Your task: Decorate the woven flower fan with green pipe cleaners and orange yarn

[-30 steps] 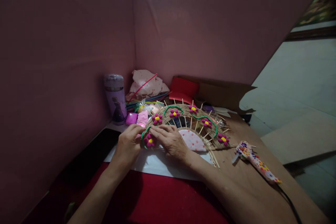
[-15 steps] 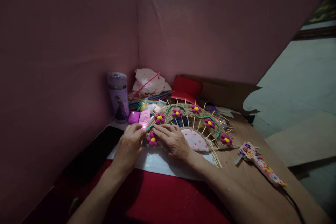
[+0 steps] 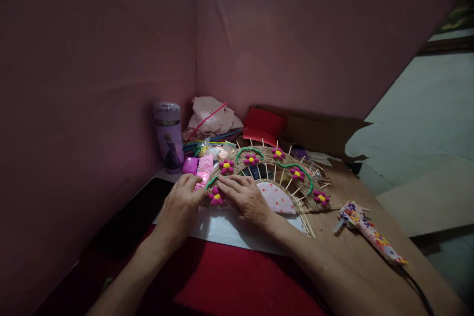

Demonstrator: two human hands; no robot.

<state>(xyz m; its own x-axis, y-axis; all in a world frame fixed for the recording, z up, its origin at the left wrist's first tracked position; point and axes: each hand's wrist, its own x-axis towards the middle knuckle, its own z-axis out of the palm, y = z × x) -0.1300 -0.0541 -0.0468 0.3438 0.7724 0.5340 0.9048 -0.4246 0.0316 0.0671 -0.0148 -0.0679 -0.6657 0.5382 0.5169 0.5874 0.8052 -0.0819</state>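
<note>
Probably light, stiffish, fragile woven fan [image 3: 277,197]; hold by twine band [image 3: 268,157]. Left hand [image 3: 184,200], right hand [image 3: 247,201] at it; grip clamped or apart, can't tell.

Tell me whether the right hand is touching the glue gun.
Apart. The head view shows the dotted panel and bare brown tabletop lying between the right hand and the glue gun.

The half-round weaving [image 3: 267,154] looks of rough, matt twine, with thin wooden sticks [image 3: 274,172]. Its flowers [image 3: 296,174] are matt, like soft clay. At the far left corner of the table [image 3: 355,259], the tumbler [image 3: 167,133] seems smooth plastic; the tabletop looks matt, like cardboard.
</note>
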